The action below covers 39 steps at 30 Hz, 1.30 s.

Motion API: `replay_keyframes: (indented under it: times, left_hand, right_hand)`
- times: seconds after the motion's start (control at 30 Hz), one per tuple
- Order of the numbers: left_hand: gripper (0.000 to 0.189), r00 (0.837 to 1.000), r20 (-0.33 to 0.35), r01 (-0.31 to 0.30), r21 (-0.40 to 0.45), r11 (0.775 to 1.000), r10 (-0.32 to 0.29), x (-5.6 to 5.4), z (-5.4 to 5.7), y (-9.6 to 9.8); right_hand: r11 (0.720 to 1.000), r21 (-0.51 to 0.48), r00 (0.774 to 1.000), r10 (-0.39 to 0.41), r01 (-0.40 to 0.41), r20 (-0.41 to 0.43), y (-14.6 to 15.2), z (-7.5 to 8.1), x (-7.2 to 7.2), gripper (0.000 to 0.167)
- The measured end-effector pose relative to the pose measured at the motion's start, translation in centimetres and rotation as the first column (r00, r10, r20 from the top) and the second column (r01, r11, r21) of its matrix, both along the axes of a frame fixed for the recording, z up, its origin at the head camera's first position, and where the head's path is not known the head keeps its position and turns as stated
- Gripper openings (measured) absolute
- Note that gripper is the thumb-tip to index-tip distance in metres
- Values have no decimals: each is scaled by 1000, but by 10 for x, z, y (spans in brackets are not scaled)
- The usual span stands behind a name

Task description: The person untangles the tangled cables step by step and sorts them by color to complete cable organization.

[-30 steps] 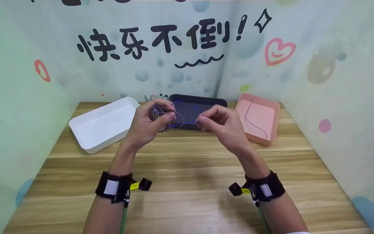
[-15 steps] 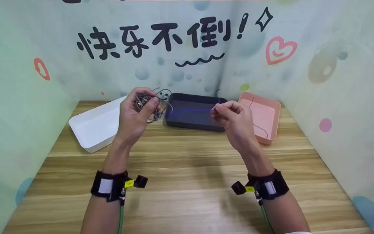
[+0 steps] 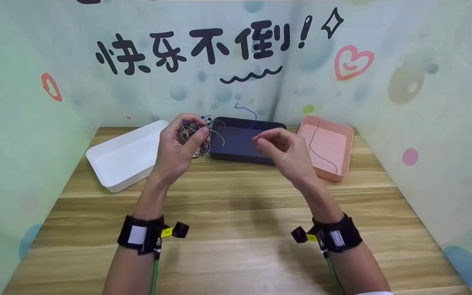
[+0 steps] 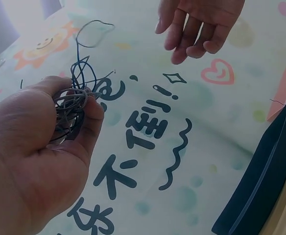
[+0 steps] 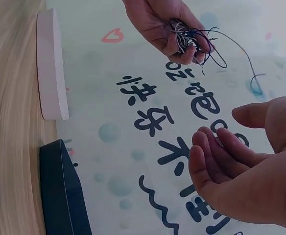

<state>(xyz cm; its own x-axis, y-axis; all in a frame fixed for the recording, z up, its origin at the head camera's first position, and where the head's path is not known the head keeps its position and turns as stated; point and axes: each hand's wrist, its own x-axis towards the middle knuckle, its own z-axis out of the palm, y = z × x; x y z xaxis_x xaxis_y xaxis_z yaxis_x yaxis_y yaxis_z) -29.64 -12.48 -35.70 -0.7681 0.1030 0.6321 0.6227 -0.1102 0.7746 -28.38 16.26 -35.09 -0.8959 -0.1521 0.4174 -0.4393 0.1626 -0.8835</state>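
Observation:
A tangled bundle of thin grey, dark and blue wires (image 4: 70,110) is gripped in my left hand (image 3: 174,149), thumb pressed over it, in front of the wall. One blue wire (image 3: 255,116) springs out of the bundle in a loose arc to the right, its tip free in the air. My right hand (image 3: 289,153) hovers before the dark tray's right side with nothing between thumb and fingers; the right wrist view shows the thumb apart from the loosely bent fingers (image 5: 206,156). In the pink tray (image 3: 344,147) lies a single dark wire (image 3: 311,143).
A white tray (image 3: 109,172) stands at the left of the wooden table (image 3: 236,229), and a dark tray (image 3: 244,157) at the back middle, partly behind my hands. A printed cloth wall (image 3: 170,90) closes off the back, with pale walls on both sides.
My right hand pulled the blue wire out taut to the right, then let it go, and the wire sprang up. Both hands have since moved slightly back toward the middle.

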Motion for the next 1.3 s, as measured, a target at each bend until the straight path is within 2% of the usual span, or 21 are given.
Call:
replay_keyframes:
  times: [0.07, 0.1, 0.13, 0.17, 0.23, 0.3, 0.33, 0.4, 0.47, 0.57, 0.67, 0.8, 0.87, 0.93, 1.07, 1.2, 1.3]
  left_hand:
    - [14, 1000, 3, -3, -4, 1000, 3, 0, 0, 1]
    - [14, 1000, 5, -6, -5, 1000, 6, 0, 0, 1]
    - [13, 1000, 8, -10, -7, 1000, 10, 0, 0, 2]
    - [13, 1000, 10, -15, -10, 1000, 16, -1, 0, 2]
    - [12, 999, 18, -29, -14, 999, 29, -1, 0, 3]
    - [11, 999, 26, -40, -20, 999, 40, -2, 0, 3]
    - [12, 999, 27, -44, -23, 999, 45, -2, 0, 3]
    - [12, 998, 33, -49, -27, 998, 50, -2, 0, 3]
    - [12, 998, 40, -52, -34, 998, 54, -3, 0, 3]
    - [12, 996, 58, -58, -48, 997, 60, -3, 0, 3]
    - [13, 995, 77, -52, -60, 997, 56, -3, -1, 4]
    - [14, 994, 102, -25, -72, 997, 32, -2, -2, 6]
    - [14, 994, 108, -11, -75, 997, 19, -2, -2, 7]
    - [13, 994, 111, -1, -80, 997, 9, -2, -3, 8]
    - [13, 994, 108, 8, -91, 996, 2, -3, -3, 10]
    - [11, 994, 109, 11, -96, 995, 0, -3, -4, 10]
    - [11, 993, 116, 10, -103, 995, 2, -3, -4, 10]
  right_hand:
    - [996, 53, 989, -64, 71, -134, -2, -2, 1, 22]
    - [990, 76, 969, -102, 122, -223, -3, -3, 1, 25]
    - [980, 91, 937, -141, 179, -320, -3, -4, 1, 27]
    - [968, 94, 893, -175, 234, -415, -4, -5, 0, 30]
    - [943, 79, 780, -219, 323, -586, -5, -7, -1, 36]
    - [932, 62, 668, -208, 357, -714, -5, -8, -3, 43]
    - [935, 61, 624, -184, 349, -759, -6, -8, -3, 46]
    - [940, 90, 556, -115, 328, -823, -7, -9, -4, 52]
    - [935, 151, 511, -37, 322, -859, -8, -9, -3, 59]
    - [905, 264, 483, 77, 333, -872, -12, -10, 0, 73]
    - [859, 360, 475, 160, 365, -865, -14, -11, 1, 80]
    - [797, 428, 452, 222, 427, -864, -16, -15, 1, 78]
    - [779, 440, 440, 236, 447, -866, -17, -17, 1, 71]
    - [777, 437, 434, 236, 453, -870, -18, -18, 0, 60]
    - [803, 402, 430, 204, 441, -879, -19, -18, 1, 36]
    - [818, 372, 417, 181, 438, -891, -18, -18, 1, 23]
    - [829, 374, 435, 180, 415, -882, -18, -17, 2, 17]
